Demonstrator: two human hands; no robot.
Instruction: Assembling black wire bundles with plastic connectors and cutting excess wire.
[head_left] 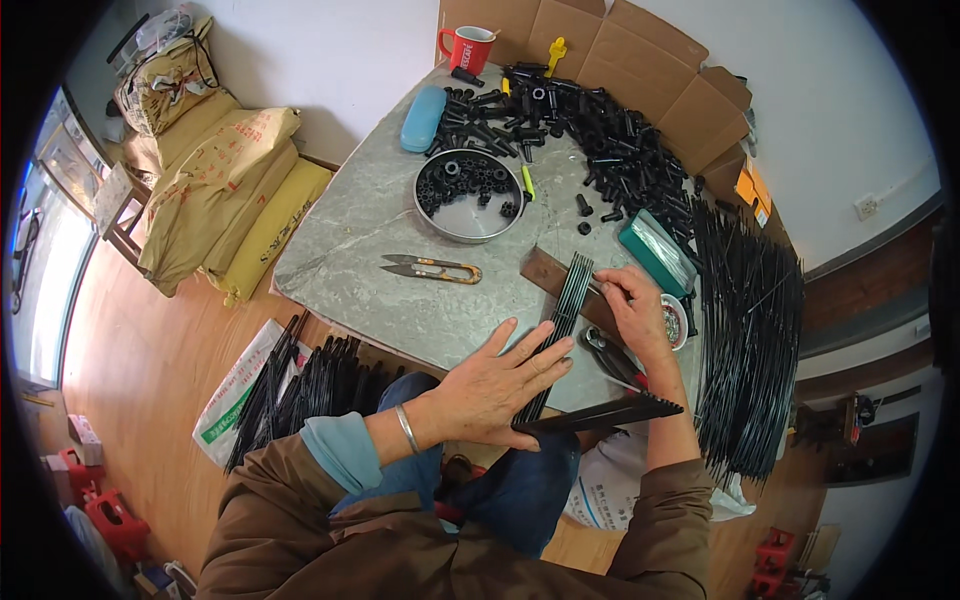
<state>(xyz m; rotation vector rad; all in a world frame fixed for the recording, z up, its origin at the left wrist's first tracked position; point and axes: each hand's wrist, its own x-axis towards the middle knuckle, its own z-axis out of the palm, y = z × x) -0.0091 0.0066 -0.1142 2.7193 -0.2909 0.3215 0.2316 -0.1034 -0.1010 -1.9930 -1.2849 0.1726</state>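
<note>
Spreading its fingers across a bundle of thin black rods (572,300), the left hand (490,388) lies palm down at the near edge of the bench (345,235). The bundle slants over a brown bar (541,271), its upper ends on the bench side and its lower part coming back to the near edge under that hand. A second, dark bundle (612,412) angles out from the left thumb toward the right forearm, beyond the bench edge and above the person's legs. The right hand (634,306) is curled beside the upper ends, thumb and forefinger drawn together; whether something small is pinched there cannot be told.

Room is tight on the right: pliers (612,358) lie just below the right hand, a round dish of small parts (674,322) sits close beside it, and a teal case (657,252) stands just beyond. Long black rods (750,340) line the right edge. On the left there is more space, with bare stone between the snips (432,268) and the left edge. A round metal tin (468,215) and heaped black fittings (620,140) bound the far side, cardboard (620,65) walling the rear edge.
</note>
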